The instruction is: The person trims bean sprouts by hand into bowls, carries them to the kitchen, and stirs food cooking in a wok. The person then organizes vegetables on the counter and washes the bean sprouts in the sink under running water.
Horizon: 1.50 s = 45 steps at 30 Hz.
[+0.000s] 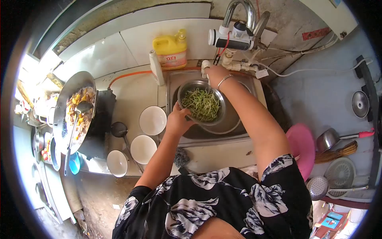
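Note:
A metal bowl (223,108) full of thin green vegetable stems (201,104) is over the sink (191,137). My left hand (178,121) grips the near left side of its rim, the thumb on the inside edge. At the back of the sink, my right hand (217,75) is closed around a white plastic tap (205,65), its fingers partly hidden. Above that hand is a chrome faucet (240,10) with a white and black heater body (230,40). No flow of water can be made out.
On the counter to the left are several white bowls (152,120) and a dark ladle (119,129). A wok of food (81,111) sits on the stove. A yellow detergent jug (170,51) and a white bottle (156,67) stand behind. Pans (327,139) hang at right.

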{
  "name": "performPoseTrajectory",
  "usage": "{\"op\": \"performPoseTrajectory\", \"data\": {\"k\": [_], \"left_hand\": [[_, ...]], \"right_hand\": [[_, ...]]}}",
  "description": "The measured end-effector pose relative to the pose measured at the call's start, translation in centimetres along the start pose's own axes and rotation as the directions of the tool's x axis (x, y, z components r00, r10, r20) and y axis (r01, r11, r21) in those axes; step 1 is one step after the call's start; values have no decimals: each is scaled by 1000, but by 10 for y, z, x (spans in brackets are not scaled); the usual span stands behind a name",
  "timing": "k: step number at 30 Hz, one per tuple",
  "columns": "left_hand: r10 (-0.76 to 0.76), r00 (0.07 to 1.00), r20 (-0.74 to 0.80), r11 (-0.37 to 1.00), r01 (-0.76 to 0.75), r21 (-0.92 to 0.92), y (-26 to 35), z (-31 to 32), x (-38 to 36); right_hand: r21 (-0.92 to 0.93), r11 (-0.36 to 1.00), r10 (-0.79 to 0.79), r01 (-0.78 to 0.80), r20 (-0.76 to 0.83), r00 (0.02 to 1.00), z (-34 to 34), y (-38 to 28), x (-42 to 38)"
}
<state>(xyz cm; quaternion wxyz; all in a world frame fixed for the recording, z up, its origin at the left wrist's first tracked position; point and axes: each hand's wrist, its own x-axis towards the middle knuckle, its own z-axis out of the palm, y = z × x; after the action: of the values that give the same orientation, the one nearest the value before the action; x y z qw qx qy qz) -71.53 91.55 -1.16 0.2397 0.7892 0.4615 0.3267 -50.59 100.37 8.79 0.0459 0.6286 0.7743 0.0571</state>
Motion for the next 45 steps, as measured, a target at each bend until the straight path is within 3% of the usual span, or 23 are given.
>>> {"op": "performPoseTrajectory", "data": {"k": [3, 7, 9, 10, 12, 14, 15, 16, 17, 19, 24, 26, 27, 29, 31, 33, 35, 36, 37, 39, 42, 44, 45], "left_hand": [[-96, 995, 14, 995, 97, -35, 6, 11, 11], [-63, 998, 11, 998, 63, 26, 6, 24, 20], [-95, 995, 34, 995, 95, 13, 5, 25, 22], [-59, 998, 0, 998, 59, 17, 1, 29, 24], [-32, 999, -30, 999, 33, 24, -2, 29, 22], [-53, 999, 3, 999, 53, 3, 1, 25, 23], [-55, 998, 9, 998, 55, 6, 0, 25, 22], [-21, 1000, 0, 1000, 21, -15, -1, 26, 23], [14, 1000, -14, 999, -15, -36, -2, 28, 25], [53, 998, -27, 998, -54, -44, -5, 29, 25], [56, 996, -74, 997, -60, -52, -26, 41, 28], [-115, 986, -123, 972, 137, 191, -24, 37, 32], [-114, 986, -121, 972, 136, 190, -23, 36, 36], [1, 1000, -31, 987, 4, 159, -23, 34, 44], [60, 996, 72, 992, -68, 102, -15, 40, 55], [125, 978, 170, 990, -134, 39, -4, 51, 60], [34, 974, 225, 962, -93, 257, 4, 65, 63], [-94, 952, 292, 937, -15, 350, 9, 66, 67], [-96, 950, 296, 936, -15, 352, 13, 67, 69], [-254, 936, 242, 886, 125, 447, 19, 70, 73], [-272, 922, 275, 878, 121, 463, 33, 68, 78], [-287, 906, 312, 864, 104, 492, 38, 75, 81], [-252, 913, 320, 902, 102, 420, 38, 81, 82]], "right_hand": [[-21, 999, -30, 31, 21, 999, 2, 2, 2], [73, 995, -62, 64, -26, 998, 17, 14, -7], [549, 835, 133, 36, -265, 955, 29, 16, -27], [551, 834, 127, 42, -264, 956, 41, 21, -34], [613, 736, 514, -286, -232, 826, 75, 30, -53], [817, 414, 626, -401, 63, 777, 133, 52, -64], [893, 15, 552, -450, 368, 749, 133, 46, -77], [789, -379, 356, -483, 606, 711, 135, 41, -90], [790, -381, 356, -481, 605, 712, 139, 37, -99], [614, -687, 126, -389, 628, 768, 147, 29, -107], [711, -605, 311, -359, 626, 715, 175, 23, -95], [738, -567, 351, -367, 619, 703, 176, 23, -95], [760, -562, 397, -327, 595, 699, 171, 22, -96], [780, -556, 440, -288, 570, 693, 170, 16, -96], [851, -390, 527, -351, 519, 673, 173, 12, -95], [849, -394, 534, -352, 523, 664, 176, 3, -96], [847, -399, 540, -350, 526, 657, 182, -6, -98], [833, -436, 501, -342, 540, 676, 177, -11, -101], [815, -474, 462, -335, 553, 693, 175, -13, -104], [823, -434, 485, -366, 556, 675, 187, -13, -105], [805, -456, 390, -380, 565, 727, 173, -16, -108], [878, -169, 499, -447, 468, 729, 206, -11, -102], [876, -174, 499, -451, 473, 726, 215, -9, -100]]}}
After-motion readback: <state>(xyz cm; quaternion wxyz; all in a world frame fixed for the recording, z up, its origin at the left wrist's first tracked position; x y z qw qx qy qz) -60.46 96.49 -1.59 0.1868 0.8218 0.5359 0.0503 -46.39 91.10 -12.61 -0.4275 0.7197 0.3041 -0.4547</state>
